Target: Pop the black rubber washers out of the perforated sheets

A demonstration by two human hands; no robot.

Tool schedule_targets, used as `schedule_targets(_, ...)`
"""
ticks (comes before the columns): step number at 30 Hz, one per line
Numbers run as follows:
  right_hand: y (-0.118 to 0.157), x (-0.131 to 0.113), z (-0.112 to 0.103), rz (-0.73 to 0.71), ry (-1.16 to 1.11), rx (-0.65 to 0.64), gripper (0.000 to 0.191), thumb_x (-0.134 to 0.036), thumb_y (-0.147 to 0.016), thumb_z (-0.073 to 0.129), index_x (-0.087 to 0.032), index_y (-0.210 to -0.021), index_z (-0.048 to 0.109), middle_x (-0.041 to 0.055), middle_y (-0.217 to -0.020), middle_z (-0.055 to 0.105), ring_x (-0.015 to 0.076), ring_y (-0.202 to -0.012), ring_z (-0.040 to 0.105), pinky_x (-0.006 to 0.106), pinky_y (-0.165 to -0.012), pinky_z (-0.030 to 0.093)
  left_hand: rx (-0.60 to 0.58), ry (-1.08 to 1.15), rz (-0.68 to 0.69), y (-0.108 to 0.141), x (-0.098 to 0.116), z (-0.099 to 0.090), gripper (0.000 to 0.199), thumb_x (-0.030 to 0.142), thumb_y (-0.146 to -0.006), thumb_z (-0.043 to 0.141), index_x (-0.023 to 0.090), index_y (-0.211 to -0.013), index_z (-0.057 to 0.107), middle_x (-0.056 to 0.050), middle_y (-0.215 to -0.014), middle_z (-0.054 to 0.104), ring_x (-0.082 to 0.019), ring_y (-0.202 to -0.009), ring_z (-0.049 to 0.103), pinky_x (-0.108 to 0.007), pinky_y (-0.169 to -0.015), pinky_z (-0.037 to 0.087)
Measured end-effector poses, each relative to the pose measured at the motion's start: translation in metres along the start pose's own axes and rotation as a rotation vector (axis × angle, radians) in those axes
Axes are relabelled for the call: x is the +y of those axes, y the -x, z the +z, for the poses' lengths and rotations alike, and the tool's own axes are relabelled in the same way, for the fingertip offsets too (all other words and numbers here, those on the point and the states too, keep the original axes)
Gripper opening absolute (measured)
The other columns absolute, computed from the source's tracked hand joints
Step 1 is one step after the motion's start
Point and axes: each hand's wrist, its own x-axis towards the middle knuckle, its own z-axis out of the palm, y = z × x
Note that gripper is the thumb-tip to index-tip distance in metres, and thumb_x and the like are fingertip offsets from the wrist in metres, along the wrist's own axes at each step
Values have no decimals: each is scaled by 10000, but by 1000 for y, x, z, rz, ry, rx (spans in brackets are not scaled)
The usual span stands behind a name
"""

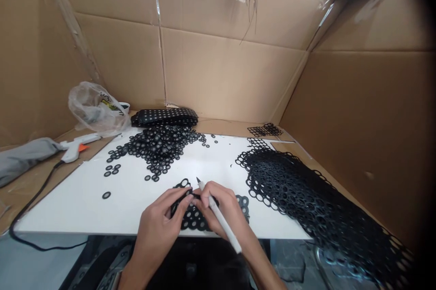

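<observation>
Black dotted piece (194, 223): at the near edge of the white board (85, 213), between and partly beneath my two hands. My left hand (158, 217) pinches its upper part between thumb and fingers, narrowly closed. My right hand (225, 206) grips a white pen-like tool (225, 226), tip pointing away from me; its fingertips meet my left ones at the piece. Loose black discs (163, 145): heaped toward the board's far left part. Dotted black strips (163, 117): stacked at the board's far edge. Black ring mesh (293, 185): piled across the board's right side and beyond. Glue gun (73, 150): left of the board.
</observation>
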Motion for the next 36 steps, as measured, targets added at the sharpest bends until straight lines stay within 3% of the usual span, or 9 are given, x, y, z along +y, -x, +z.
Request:
schedule_targets(3, 6, -6, 2, -149, 100, -10, 247, -61, -937, 600, -256, -830, 496, 8, -840, 632, 201, -802, 630, 288, -761, 491, -77, 286, -133, -7, -1, 0, 405, 582, -1017, 653, 210, -1004, 813, -60, -1052, 803, -249, -998, 743, -288, -848, 600)
schedule_targets(6, 6, -5, 6, -138, 87, -19, 242, -60, -952, 572, -257, -840, 485, 8, -861, 635, 207, -847, 637, 293, -797, 491, 9, 417, -268, -15, -4, 0, 461, 622, -1003, 656, 193, -848, 722, -23, -833, 732, -197, -799, 682, -259, -714, 561)
schedule_targets(14, 1, 16, -3, 192, -87, 4, 223, -221, -964, 663, -243, -881, 457, -25, -900, 627, 170, -833, 584, 252, -768, 429, 223, -4, -197, -53, -37, -23, 518, 664, -999, 573, 204, -906, 789, -78, -974, 816, -246, -879, 712, -280, -708, 524)
schedule_targets(17, 3, 22, -7, 266, -170, 53, 314, -294, -932, 758, -241, -864, 456, 4, -971, 689, 206, -954, 657, 272, -828, 464, 220, -141, -192, -58, -43, -37, 466, 624, -948, 658, 254, -1180, 821, -56, -1115, 831, -199, -703, 663, -292, -675, 516)
schedule_targets(20, 3, 24, -7, 328, -238, 111, 392, -373, -896, 840, -244, -862, 471, 40, -1027, 749, 249, -1045, 720, 304, -874, 503, 208, -248, -132, -44, -27, -38, 538, 591, -932, 699, 305, -1386, 745, -42, -1232, 803, -126, -507, 490, -304, -603, 481)
schedule_targets(22, 4, 24, -4, 341, -232, 152, 416, -379, -880, 865, -246, -841, 472, 44, -1005, 762, 255, -1027, 742, 314, -876, 516, 271, -238, -31, -29, -8, -30, 436, 568, -992, 649, 286, -1300, 774, -42, -1207, 794, -110, -484, 417, -304, -596, 474)
schedule_targets(26, 7, 12, -1, 282, -283, 169, 407, -351, -903, 850, -252, -813, 466, 71, -1016, 799, 273, -1057, 774, 339, -913, 566, 225, -199, 201, -2, 23, -9, 292, 480, -1027, 669, 310, -1207, 824, -44, -1220, 790, -148, -640, 582, -283, -626, 496)
schedule_targets(31, 20, -16, -1, 152, -242, 157, 366, -305, -970, 775, -253, -769, 474, 76, -1027, 823, 260, -975, 811, 318, -822, 617, 18, 15, 55, 2, 29, -2, 335, 529, -1003, 703, 312, -1212, 850, -26, -1123, 834, -127, -568, 605, -257, -531, 519)
schedule_targets(36, 25, -27, 6, 51, -211, 221, 371, -270, -967, 770, -259, -729, 485, 84, -973, 826, 276, -961, 824, 334, -806, 626, 42, 102, 2, -4, 36, -10, 350, 545, -1011, 678, 261, -1049, 879, -44, -1041, 859, -243, -934, 808, -263, -754, 643)
